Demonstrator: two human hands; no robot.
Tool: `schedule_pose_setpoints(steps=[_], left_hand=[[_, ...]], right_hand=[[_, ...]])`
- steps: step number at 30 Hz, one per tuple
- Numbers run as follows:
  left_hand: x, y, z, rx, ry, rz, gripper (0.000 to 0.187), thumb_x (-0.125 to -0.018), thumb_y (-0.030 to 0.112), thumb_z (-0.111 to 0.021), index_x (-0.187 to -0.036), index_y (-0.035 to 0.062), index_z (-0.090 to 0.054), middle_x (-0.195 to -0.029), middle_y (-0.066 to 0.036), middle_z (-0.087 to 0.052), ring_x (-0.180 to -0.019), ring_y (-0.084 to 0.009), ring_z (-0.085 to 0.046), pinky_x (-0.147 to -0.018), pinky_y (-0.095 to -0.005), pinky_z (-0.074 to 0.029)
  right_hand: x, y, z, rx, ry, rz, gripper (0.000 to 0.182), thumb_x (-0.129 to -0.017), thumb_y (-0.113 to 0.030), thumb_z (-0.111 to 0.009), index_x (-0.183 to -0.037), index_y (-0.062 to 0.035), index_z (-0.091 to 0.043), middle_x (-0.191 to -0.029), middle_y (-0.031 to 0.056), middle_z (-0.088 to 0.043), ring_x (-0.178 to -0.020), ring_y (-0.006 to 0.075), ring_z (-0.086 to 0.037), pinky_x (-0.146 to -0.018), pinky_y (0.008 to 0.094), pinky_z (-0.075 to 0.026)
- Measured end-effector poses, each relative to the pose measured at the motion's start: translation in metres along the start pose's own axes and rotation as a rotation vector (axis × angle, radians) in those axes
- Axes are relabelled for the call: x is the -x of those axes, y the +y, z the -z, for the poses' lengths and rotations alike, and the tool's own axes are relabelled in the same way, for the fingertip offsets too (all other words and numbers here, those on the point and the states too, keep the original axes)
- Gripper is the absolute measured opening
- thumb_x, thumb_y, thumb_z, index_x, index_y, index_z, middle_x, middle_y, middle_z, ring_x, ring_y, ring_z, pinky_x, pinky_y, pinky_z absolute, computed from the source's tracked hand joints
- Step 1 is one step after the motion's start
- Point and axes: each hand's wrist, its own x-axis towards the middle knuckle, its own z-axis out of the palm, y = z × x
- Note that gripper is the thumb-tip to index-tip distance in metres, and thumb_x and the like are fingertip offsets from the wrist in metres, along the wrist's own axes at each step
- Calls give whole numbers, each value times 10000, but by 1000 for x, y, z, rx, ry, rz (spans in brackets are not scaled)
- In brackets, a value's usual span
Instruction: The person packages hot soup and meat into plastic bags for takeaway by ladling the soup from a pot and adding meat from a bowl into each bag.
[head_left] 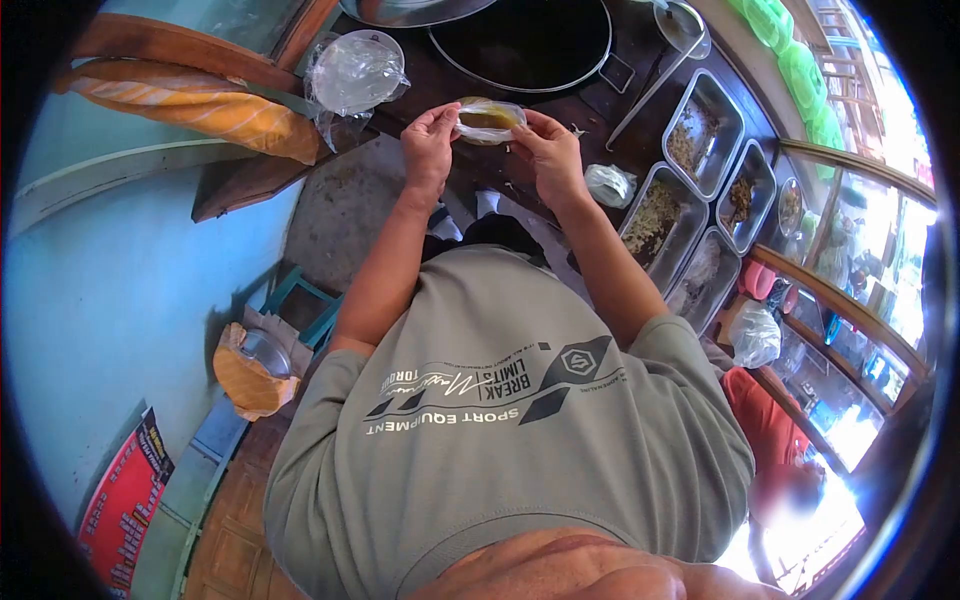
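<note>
A clear plastic bag [490, 137] with its mouth pulled wide is stretched between my hands, and something yellowish-brown shows inside or through it. My left hand [428, 150] pinches the left edge of the bag between thumb and fingers. On the opposite edge, my right hand [550, 158] grips the plastic in the same way. Both hands are held over the dark table edge, just in front of a large black pan [525, 45]. To the right of my right hand lies a small white plastic bundle [610, 186].
Metal trays of food [704, 135] line the right side, near a long-handled ladle [645, 103]. A plastic-covered round container [357, 75] stands at left, beside an orange cloth [190, 105]. Below are a teal stool [305, 305] and a metal pot [265, 352]. A person in red [762, 425] is at right.
</note>
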Motion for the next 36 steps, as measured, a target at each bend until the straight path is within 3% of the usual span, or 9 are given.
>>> schedule_pose_setpoints(steps=[6, 15, 23, 29, 36], left_hand=[[1, 14, 2, -40, -31, 36, 210, -980, 155, -697, -1122, 5, -737, -1019, -46, -731, -868, -95, -673, -772, -244, -576], [-9, 40, 12, -105, -175, 55, 268, -939, 150, -747, -1163, 8, -717, -1056, -48, -722, -892, -101, -667, -815, -257, -563], [-41, 61, 23, -208, -368, 119, 505, -905, 115, -777, -1354, -29, -597, -1075, -43, -698, -892, -85, -632, -801, -230, -541], [-45, 91, 18, -315, -369, 28, 439, -892, 99, -782, -1300, 4, -652, -933, 9, -669, -766, -65, -600, -743, -212, -524], [-31, 114, 11, -372, -374, -118, 374, -902, 96, -765, -1262, 24, -688, -905, 21, -673, -747, -63, -598, -721, -210, -529]], right_hand=[[9, -6, -11, 164, 42, 191, 326, -905, -16, -740, -1209, 44, -642, -928, 45, -652, -802, 98, -617, -718, 224, -520], [16, -23, -25, 244, 15, 328, 315, -894, -22, -734, -1199, 22, -664, -931, 34, -635, -768, 82, -591, -654, 220, -488], [7, -46, -33, 366, -42, 480, 372, -870, -50, -743, -1236, -9, -692, -961, 12, -629, -876, 112, -619, -788, 249, -529], [-3, -55, -35, 398, -95, 539, 350, -889, -22, -736, -1236, -12, -694, -910, -20, -596, -858, 83, -600, -809, 218, -519], [4, -60, -34, 481, -54, 638, 330, -891, -87, -700, -1212, -11, -717, -925, 63, -713, -816, 124, -657, -778, 271, -549]])
